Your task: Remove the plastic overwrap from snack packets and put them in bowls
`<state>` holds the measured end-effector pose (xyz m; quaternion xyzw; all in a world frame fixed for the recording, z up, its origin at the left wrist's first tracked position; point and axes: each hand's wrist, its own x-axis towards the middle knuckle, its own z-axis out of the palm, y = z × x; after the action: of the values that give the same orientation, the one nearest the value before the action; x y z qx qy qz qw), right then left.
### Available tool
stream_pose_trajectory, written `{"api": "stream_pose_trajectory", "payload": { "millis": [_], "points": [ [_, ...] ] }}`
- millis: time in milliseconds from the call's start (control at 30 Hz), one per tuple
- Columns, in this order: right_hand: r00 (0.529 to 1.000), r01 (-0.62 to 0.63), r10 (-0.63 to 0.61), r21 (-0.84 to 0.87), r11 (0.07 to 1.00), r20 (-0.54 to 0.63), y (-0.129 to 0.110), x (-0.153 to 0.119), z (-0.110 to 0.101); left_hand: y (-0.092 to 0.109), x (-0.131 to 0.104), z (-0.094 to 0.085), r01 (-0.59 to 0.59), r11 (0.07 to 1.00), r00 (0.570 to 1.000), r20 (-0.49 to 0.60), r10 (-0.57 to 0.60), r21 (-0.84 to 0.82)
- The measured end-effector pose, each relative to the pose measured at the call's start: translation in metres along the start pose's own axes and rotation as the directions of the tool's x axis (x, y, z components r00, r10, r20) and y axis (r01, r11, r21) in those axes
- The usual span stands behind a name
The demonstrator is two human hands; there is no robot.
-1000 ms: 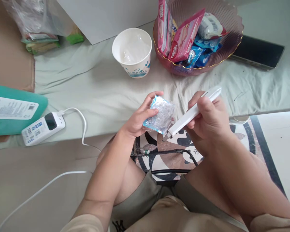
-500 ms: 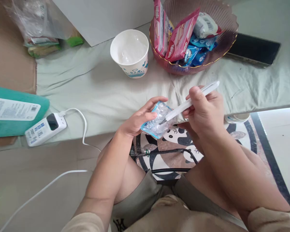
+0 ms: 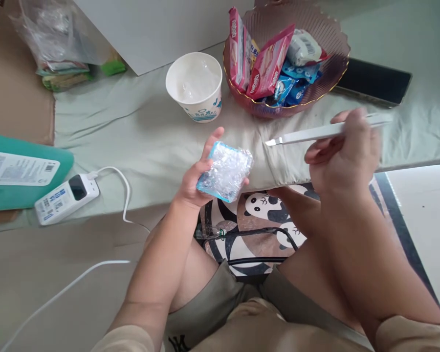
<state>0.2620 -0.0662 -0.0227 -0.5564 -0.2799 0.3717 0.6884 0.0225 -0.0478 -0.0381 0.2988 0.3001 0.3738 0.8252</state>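
Note:
My left hand (image 3: 195, 182) is closed around the edge of a small flat packet (image 3: 228, 171), clear and crinkled like bubble wrap, with light-blue borders. The thumb lies on its near side, and what is inside cannot be made out. To the right, my right hand (image 3: 346, 159) grips a slim white utility knife (image 3: 311, 135). Its bright, pointed blade faces left, apart from the packet. Just beyond the packet, a white paper cup (image 3: 201, 105) with blue print stands on the covered surface, crumpled clear plastic inside it.
A ribbed pinkish bowl (image 3: 337, 83) holds several snack packs. Behind it lies a black phone (image 3: 376, 80). On the left are a white power strip (image 3: 68, 198) with a cable, a green jug (image 3: 64, 161) and a plastic bag (image 3: 55, 44). A panda-patterned mat (image 3: 238, 244) covers the floor.
The knife blade has come off the packet, and my right hand has moved up and right with it. My left hand has shifted slightly left and up, turning the packet more toward view.

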Motion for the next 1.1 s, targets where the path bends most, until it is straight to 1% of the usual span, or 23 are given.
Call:
{"api": "stream_pose_trajectory", "payload": {
  "millis": [33,100,167,233,300,400,467,533,567,600,633,667,700,767,800,833,867,933,1000,1033,1100],
  "points": [
    [0.999,-0.033,0.033,-0.009,0.999,0.034,0.001,-0.002,0.001,0.001,0.0,0.0,-0.012,1.0,1.0,-0.007,0.012,-0.011],
    [0.986,-0.144,0.147,-0.036,0.989,0.078,0.004,-0.006,0.003,0.002,0.0,-0.001,-0.039,0.999,0.999,-0.01,0.038,-0.024],
    [0.959,-0.262,0.268,-0.076,0.962,0.096,0.007,-0.006,0.006,0.001,-0.001,-0.002,-0.083,0.996,0.996,-0.026,0.082,-0.024],
    [0.932,-0.339,0.348,-0.107,0.935,0.095,0.008,-0.006,0.009,-0.001,-0.001,-0.001,-0.133,0.991,0.99,-0.056,0.132,-0.008],
    [0.919,-0.377,0.386,-0.102,0.921,0.086,0.006,-0.004,0.011,-0.003,0.0,0.0,-0.159,0.987,0.984,-0.076,0.16,0.016],
    [0.918,-0.383,0.39,-0.087,0.919,0.072,0.002,-0.002,0.011,-0.004,0.001,0.001,-0.165,0.985,0.981,-0.101,0.168,0.04],
    [0.903,-0.413,0.424,-0.142,0.9,0.06,0.001,-0.003,0.008,-0.005,0.002,0.0,-0.178,0.983,0.976,-0.116,0.183,0.049],
    [0.889,-0.427,0.454,-0.252,0.868,0.058,0.001,-0.007,0.004,-0.007,0.003,-0.002,-0.188,0.98,0.974,-0.113,0.194,0.059],
    [0.9,-0.389,0.43,-0.304,0.87,0.077,0.002,-0.01,0.003,-0.008,0.003,-0.003,-0.185,0.98,0.976,-0.104,0.192,0.07],
    [0.922,-0.308,0.367,-0.34,0.888,0.123,0.003,-0.013,0.003,-0.01,0.004,-0.004,-0.172,0.98,0.98,-0.087,0.181,0.095],
    [0.94,-0.191,0.274,-0.354,0.916,0.203,0.003,-0.017,0.004,-0.011,0.004,-0.005,-0.154,0.979,0.985,-0.058,0.163,0.133],
    [0.938,-0.052,0.165,-0.345,0.937,0.305,0.004,-0.021,0.005,-0.012,0.004,-0.006,-0.135,0.974,0.99,-0.022,0.141,0.181],
    [0.905,0.085,0.062,-0.321,0.943,0.42,0.005,-0.025,0.007,-0.013,0.004,-0.007,-0.121,0.966,0.993,0.018,0.12,0.228],
    [0.782,0.318,-0.081,-0.282,0.905,0.618,0.007,-0.032,0.011,-0.014,0.004,-0.008,-0.117,0.951,0.992,0.078,0.098,0.285],
    [0.726,0.415,-0.132,-0.277,0.867,0.675,0.008,-0.034,0.013,-0.014,0.004,-0.008,-0.116,0.949,0.992,0.087,0.095,0.292],
    [0.694,0.495,-0.174,-0.289,0.819,0.698,0.008,-0.036,0.015,-0.014,0.004,-0.008,-0.116,0.95,0.992,0.084,0.095,0.288],
    [0.688,0.555,-0.213,-0.314,0.77,0.694,0.008,-0.037,0.015,-0.014,0.004,-0.008,-0.113,0.954,0.993,0.069,0.098,0.279],
    [0.707,0.609,-0.273,-0.366,0.703,0.652,0.006,-0.038,0.014,-0.015,0.004,-0.007,-0.109,0.963,0.994,0.015,0.108,0.245],
    [0.714,0.611,-0.289,-0.365,0.703,0.637,0.001,-0.039,0.012,-0.015,0.005,-0.004,-0.124,0.975,0.988,-0.065,0.138,0.183],
    [0.703,0.602,-0.276,-0.341,0.722,0.656,-0.002,-0.039,0.01,-0.015,0.006,-0.002,-0.136,0.98,0.982,-0.112,0.153,0.146],
    [0.645,0.581,-0.236,-0.266,0.769,0.727,-0.009,-0.041,0.009,-0.014,0.007,0.002,-0.159,0.984,0.964,-0.202,0.172,0.079]
  ]
}}
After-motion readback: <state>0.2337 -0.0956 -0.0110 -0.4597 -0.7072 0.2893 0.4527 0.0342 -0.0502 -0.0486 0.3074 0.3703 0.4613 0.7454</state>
